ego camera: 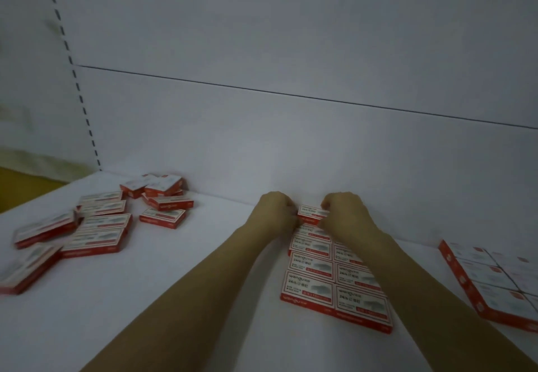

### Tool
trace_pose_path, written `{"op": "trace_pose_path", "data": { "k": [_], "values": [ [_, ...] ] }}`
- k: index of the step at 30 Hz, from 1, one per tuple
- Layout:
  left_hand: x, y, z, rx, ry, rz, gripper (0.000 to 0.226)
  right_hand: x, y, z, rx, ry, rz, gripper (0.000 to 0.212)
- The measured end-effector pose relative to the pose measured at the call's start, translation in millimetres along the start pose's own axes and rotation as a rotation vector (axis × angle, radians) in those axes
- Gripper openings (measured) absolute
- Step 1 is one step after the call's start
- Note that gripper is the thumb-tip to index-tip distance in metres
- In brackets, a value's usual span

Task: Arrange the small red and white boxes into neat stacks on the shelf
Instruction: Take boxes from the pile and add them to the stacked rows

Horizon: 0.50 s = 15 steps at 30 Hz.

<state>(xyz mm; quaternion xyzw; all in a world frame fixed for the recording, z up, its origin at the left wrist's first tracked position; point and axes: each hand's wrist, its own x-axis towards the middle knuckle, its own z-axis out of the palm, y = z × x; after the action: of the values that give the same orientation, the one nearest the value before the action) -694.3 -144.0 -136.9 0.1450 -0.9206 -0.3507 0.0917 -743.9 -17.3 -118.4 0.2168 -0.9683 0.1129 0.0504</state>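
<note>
Both hands, left hand (275, 211) and right hand (346, 211), pinch one box (312, 214) at frame centre, atop the tidy block (332, 278). White shelf (203, 269) lies bare between; loose boxes (96, 226) scatter left, another block (495, 278) far right.

A: What's worn on the arms?
B: Nothing; both forearms are bare from the lower frame edge up; left hand (275, 210) and right hand (345, 211) ungloved; no rings or watch show.
</note>
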Motion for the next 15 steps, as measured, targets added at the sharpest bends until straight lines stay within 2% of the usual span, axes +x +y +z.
{"op": "trace_pose_path", "data": {
  "k": [4, 10, 15],
  "values": [
    [-16.5, -22.2, -44.5, 0.178, 0.113, 0.023, 0.039, -0.4, -36.8, -2.4, 0.001, -0.004, -0.169, 0.032],
    [-50.4, -81.3, -126.7, 0.367, 0.202, -0.081, 0.033, 4.9, -124.8, 7.7, 0.062, -0.188, -0.474, 0.045],
    [-79.6, -125.7, -173.5, 0.478, 0.251, -0.196, 0.028, 8.7, -183.7, 19.1, 0.005, -0.228, -0.595, 0.052]
  ]
}}
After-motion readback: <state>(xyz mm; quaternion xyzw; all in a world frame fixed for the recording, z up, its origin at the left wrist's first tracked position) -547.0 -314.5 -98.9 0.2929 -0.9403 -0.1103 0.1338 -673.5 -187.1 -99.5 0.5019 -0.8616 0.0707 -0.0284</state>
